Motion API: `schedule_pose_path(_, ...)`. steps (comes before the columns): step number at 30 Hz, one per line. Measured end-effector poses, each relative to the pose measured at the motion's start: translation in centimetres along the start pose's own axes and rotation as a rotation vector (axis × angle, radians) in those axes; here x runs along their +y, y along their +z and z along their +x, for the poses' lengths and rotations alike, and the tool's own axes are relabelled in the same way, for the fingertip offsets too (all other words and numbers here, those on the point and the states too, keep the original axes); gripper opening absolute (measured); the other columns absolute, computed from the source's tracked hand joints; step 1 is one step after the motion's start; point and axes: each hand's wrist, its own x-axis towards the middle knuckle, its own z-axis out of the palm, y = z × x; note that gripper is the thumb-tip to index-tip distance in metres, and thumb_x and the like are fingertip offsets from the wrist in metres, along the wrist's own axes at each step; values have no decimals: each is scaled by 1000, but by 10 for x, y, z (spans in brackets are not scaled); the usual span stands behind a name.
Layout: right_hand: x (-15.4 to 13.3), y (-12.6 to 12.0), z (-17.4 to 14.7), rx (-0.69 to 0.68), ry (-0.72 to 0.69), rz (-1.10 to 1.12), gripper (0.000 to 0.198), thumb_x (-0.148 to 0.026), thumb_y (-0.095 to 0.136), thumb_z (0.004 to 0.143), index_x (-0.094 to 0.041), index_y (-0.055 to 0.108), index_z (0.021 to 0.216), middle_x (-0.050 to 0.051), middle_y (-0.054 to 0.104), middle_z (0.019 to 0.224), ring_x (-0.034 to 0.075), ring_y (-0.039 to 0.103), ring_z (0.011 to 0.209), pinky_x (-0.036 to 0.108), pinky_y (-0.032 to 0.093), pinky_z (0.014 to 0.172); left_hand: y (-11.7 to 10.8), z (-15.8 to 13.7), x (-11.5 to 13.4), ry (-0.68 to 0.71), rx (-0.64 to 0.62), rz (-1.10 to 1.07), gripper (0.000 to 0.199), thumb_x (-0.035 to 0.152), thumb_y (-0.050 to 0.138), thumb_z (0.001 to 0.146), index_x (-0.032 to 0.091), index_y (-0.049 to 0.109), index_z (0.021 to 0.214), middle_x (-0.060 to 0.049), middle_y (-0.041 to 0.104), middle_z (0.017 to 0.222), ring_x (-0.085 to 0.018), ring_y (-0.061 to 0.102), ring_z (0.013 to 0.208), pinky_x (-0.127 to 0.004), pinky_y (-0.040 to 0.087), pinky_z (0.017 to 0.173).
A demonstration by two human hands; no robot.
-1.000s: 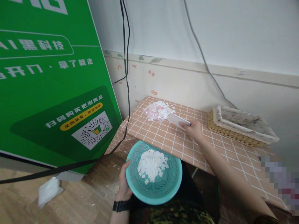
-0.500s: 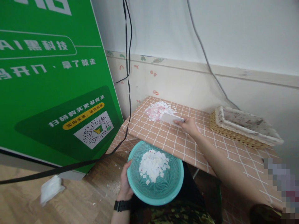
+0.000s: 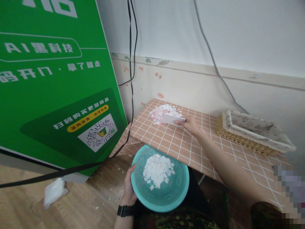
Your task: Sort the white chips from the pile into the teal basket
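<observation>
A teal colander (image 3: pixel 165 201) sits over the person's lap, just below the front edge of the table, with a heap of small white paper scraps (image 3: pixel 158 170) in its middle. The left hand (image 3: pixel 130 187) grips its left side, thumb at the rim; the other fingers are hidden beneath. At the table's far right, a wicker basket (image 3: pixel 240 141) stands near the wall, lined with patterned cloth (image 3: pixel 258 135).

On the table (image 3: pixel 154 135), under a brown cloth with white checks, lies a second pile of scraps (image 3: pixel 164 110), white and pink. The right hand (image 3: pixel 190 125) pinches a flat white plate (image 3: pixel 169 120) by its end, fingers closed on it, the far end at the pile's near edge.

A green cabinet (image 3: pixel 59 95) stands left; a white bag (image 3: pixel 55 191) lies on the wooden floor (image 3: pixel 81 203).
</observation>
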Motion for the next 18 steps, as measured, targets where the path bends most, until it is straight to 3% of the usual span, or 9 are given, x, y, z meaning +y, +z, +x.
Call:
schedule_pose_path(3, -3, 7, 4, 19, -8, 1, 42, -52, 62, 67, -10, 66, 66, 2, 55, 54, 11, 44, 50, 25, 31, 46, 0, -1, 0, 0, -9, 0, 12, 25, 66, 69, 14, 67, 74, -2, 70, 63, -16, 64, 58, -31, 52, 68)
schedule_pose_path(6, -11, 6, 8, -50, -70, -4, 38, -48, 63, 67, -10, 68, 71, 3, 59, 59, 13, 48, 54, 26, 35, 50, 1, -2, 1, 1, -4, -8, 13, 25, 67, 68, 14, 67, 74, -2, 70, 66, -17, 66, 61, -31, 52, 70)
schedule_pose_path(13, -28, -21, 9, -201, -68, -59, 30, -38, 68, 65, -10, 71, 78, 6, 64, 64, 15, 52, 56, 27, 39, 51, 1, -2, 1, -24, -33, -15, 15, 26, 66, 70, 12, 67, 78, -4, 72, 70, -20, 67, 65, -33, 52, 70)
schedule_pose_path(18, -21, -23, 7, -134, -17, -35, 34, -41, 67, 66, -9, 71, 78, 6, 64, 63, 14, 52, 54, 27, 38, 50, 0, -1, 0, -8, -10, -7, 13, 25, 67, 68, 13, 67, 75, -3, 71, 66, -20, 67, 63, -33, 53, 70)
